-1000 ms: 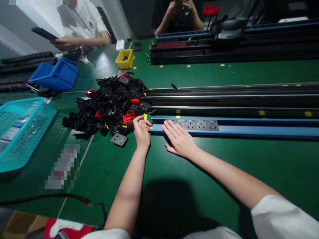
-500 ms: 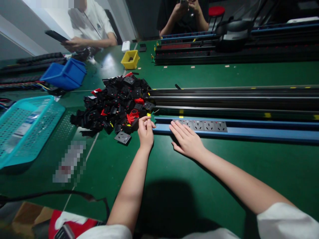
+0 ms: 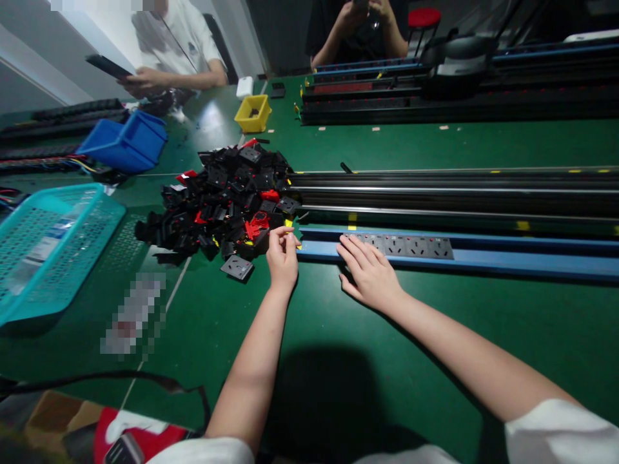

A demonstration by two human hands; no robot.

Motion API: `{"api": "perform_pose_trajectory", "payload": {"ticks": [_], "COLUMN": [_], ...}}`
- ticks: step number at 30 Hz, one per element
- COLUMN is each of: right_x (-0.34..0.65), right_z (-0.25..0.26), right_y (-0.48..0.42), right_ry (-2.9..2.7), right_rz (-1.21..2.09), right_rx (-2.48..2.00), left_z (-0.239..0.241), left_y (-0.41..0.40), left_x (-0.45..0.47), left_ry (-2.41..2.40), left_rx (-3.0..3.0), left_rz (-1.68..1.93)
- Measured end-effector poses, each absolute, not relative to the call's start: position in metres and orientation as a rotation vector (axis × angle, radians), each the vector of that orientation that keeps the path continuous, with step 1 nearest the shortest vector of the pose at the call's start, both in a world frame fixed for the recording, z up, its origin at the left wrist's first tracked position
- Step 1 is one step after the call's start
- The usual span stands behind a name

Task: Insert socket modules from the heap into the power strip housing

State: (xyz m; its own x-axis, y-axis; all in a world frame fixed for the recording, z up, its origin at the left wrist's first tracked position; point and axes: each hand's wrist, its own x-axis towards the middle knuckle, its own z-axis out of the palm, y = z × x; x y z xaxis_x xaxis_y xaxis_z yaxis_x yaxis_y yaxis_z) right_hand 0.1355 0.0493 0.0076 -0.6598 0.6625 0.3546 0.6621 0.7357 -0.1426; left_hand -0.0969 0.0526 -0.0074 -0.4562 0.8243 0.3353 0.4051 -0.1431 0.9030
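A long blue metal rail (image 3: 522, 258) lies across the green table, with a row of black socket modules (image 3: 416, 246) seated in its channel. My right hand (image 3: 370, 272) rests with fingers stretched out over the left end of that row, covering some of the modules. At the rail's left end, my left hand (image 3: 283, 258) has its fingers curled in and grips the end; the fingertips are partly hidden. Right beside it, a heap of loose black modules (image 3: 227, 187) with some red parts covers the table. One loose socket module (image 3: 236, 267) lies at the heap's near edge.
Dark rails (image 3: 459, 193) lie behind the blue one. A turquoise basket (image 3: 104, 222), a blue bin (image 3: 140, 145) and a yellow bin (image 3: 261, 119) stand to the left and back. Two people sit across the table, near more strips (image 3: 358, 113).
My right hand has moved a little to the right, and the row of socket modules has slid the same way along the rail. My left hand stays at the rail's end.
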Motion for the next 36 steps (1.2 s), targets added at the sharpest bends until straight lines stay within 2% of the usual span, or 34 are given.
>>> {"api": "perform_pose_trajectory", "payload": {"ticks": [21,36], "right_x": [0.136,0.135], "right_z": [0.006,0.008], "right_y": [0.050,0.050], "right_ry": [-2.555,-2.564], "right_rz": [-0.013,-0.029], "right_rx": [-1.016,-1.021], "left_z": [-0.009,-0.009], "left_y": [0.062,0.057], "left_x": [-0.114,-0.105], "left_ry": [1.914,1.938], "left_rx": [0.763,0.913], "left_rz": [2.004,1.764]}}
